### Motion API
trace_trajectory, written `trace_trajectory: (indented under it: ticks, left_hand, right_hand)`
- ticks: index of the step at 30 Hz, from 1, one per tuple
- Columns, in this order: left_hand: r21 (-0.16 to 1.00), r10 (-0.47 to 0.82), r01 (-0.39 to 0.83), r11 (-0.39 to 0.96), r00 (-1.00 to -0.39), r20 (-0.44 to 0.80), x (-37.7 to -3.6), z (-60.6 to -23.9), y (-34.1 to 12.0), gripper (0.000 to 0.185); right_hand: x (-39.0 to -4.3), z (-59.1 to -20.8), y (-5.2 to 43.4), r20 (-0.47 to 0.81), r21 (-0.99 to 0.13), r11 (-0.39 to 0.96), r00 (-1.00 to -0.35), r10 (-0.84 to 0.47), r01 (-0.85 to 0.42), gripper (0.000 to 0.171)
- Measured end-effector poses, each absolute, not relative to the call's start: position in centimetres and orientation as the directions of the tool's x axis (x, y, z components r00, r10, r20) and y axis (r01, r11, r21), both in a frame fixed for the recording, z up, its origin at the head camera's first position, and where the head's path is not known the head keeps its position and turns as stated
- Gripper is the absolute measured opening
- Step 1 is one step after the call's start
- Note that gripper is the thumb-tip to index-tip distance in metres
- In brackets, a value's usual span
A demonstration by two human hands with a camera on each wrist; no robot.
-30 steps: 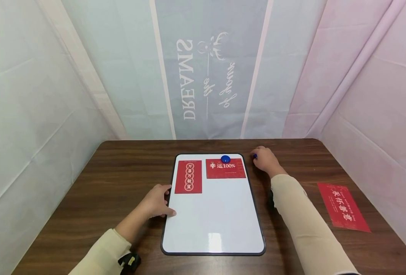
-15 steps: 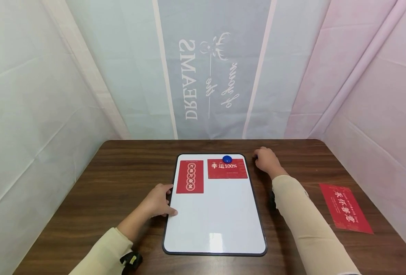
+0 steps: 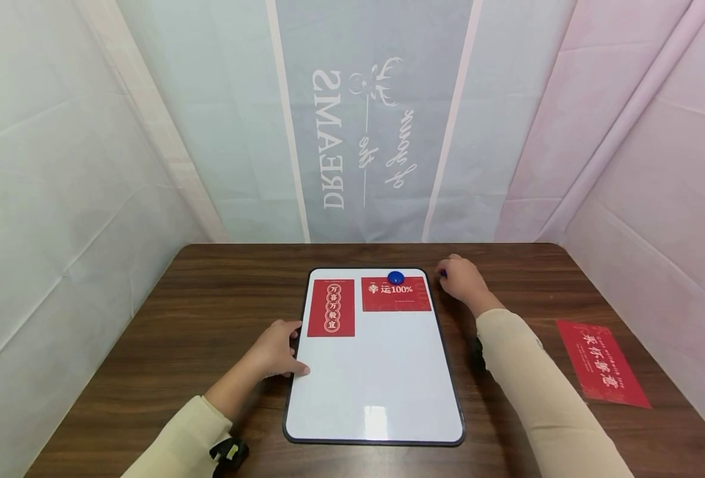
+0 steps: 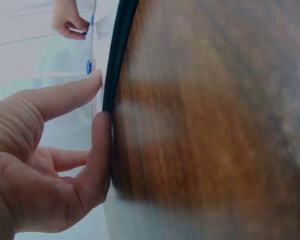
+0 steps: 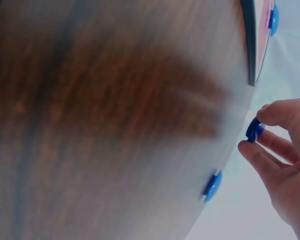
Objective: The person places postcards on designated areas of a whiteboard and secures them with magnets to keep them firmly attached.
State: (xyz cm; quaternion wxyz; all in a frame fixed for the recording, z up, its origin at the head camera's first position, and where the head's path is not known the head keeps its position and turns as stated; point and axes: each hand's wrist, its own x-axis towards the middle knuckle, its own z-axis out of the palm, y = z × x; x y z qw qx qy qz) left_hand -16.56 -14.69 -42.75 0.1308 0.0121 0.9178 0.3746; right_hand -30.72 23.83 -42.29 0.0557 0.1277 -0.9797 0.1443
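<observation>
A whiteboard (image 3: 373, 392) with a dark frame lies flat on the wooden table. My left hand (image 3: 276, 348) holds its left edge, the thumb over the white face and bent fingers against the rim. Beyond the board's upper right corner, my right hand (image 3: 463, 282) pinches a blue round magnet (image 5: 254, 130) between thumb and fingertips. Two red cards lie on the board: a vertical card (image 3: 331, 308) at upper left and a horizontal card (image 3: 396, 299) at upper right. Another blue magnet (image 3: 395, 277) sits on the horizontal card's top edge.
A third red card (image 3: 603, 364) lies tilted on the table (image 3: 209, 292) at the right. In the right wrist view, one more blue magnet (image 5: 212, 186) rests on the table near the right hand. Fabric walls (image 3: 251, 166) stand behind and on both sides.
The right hand has shifted slightly, and its blue magnet, hidden half a second ago in the head view, shows again. My left hand keeps its place on the board's edge.
</observation>
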Motion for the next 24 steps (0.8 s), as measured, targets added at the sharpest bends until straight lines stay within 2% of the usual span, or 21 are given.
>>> trace_trajectory:
  ticks: [24]
  left_hand:
    - [0.687, 0.117, -0.076, 0.722, -0.966, -0.229, -16.4, -42.6, -14.6, 0.092]
  right_hand:
    - [-28.3, -40.5, 20.8, 0.153, -0.220, 0.894, -0.919, -0.362, -0.389, 0.022]
